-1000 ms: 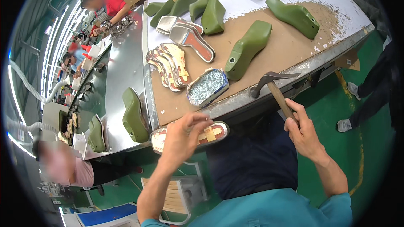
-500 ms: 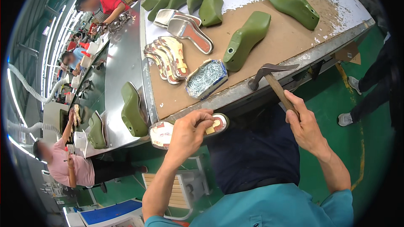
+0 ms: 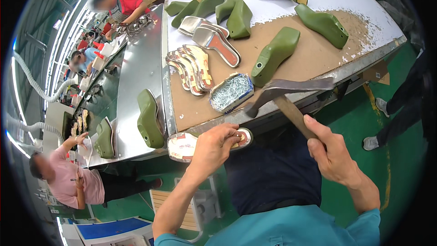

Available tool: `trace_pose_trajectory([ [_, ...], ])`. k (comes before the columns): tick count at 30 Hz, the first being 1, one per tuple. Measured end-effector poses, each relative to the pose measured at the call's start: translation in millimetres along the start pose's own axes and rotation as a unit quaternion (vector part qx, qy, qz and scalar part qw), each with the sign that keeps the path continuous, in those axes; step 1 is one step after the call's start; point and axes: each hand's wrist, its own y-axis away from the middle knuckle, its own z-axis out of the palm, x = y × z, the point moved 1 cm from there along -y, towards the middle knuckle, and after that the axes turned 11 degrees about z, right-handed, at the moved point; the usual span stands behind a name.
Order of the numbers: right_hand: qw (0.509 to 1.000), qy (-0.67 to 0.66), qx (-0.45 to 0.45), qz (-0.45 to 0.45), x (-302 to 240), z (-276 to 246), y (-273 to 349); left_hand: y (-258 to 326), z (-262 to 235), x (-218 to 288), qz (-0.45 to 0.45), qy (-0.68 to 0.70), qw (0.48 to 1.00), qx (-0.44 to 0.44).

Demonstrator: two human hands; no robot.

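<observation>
My right hand (image 3: 334, 155) is wrapped round the wooden handle of a hammer (image 3: 296, 117). Its dark, curved head hangs in the air by the table's front edge. In front of me a shoe last with a pale printed insole (image 3: 182, 146) on its upturned sole lies level, just off that edge. My left hand (image 3: 210, 151) rests across the insole, thumb and fingertips pinched together near its right end. Whatever the pinch holds is too small to make out. A torn cardboard box (image 3: 240, 101) full of small nails sits on the table just beyond.
Several green shoe lasts (image 3: 278, 54) lie on the worn table (image 3: 186, 114), with stacked insoles (image 3: 193, 68) and sole-shaped templates (image 3: 223, 48). More lasts stand on the metal bench (image 3: 129, 82) at left. Co-workers sit along it; a person's legs (image 3: 400, 91) show at right.
My right hand has lifted the hammer, whose head now looms larger. My left hand keeps its pinch over the insole. The view has shifted slightly, and the pink-shirted person's raised arm has come down.
</observation>
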Motion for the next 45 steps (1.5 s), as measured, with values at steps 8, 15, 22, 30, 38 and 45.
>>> trace_pose_trajectory([
  [8,0.993,0.098,-0.053,-0.038,-7,17,-6,-4,-4,8,-0.025,-0.036,0.999,-0.019],
  [15,0.963,-0.149,-0.034,0.221,23,15,24,1,-30,3,0.089,-0.252,0.952,-0.147],
  [22,0.939,-0.182,-0.064,0.284,50,36,39,-1,-18,11,0.046,-0.270,0.948,-0.164],
  [30,0.999,-0.035,0.012,0.025,21,14,23,3,-18,11,0.025,-0.261,0.955,-0.140],
  [38,0.989,-0.002,0.089,-0.118,4,7,9,6,-18,11,0.004,-0.249,0.961,-0.123],
  [45,0.977,0.083,0.136,-0.143,-21,-2,-12,13,-21,12,-0.013,-0.243,0.964,-0.105],
])
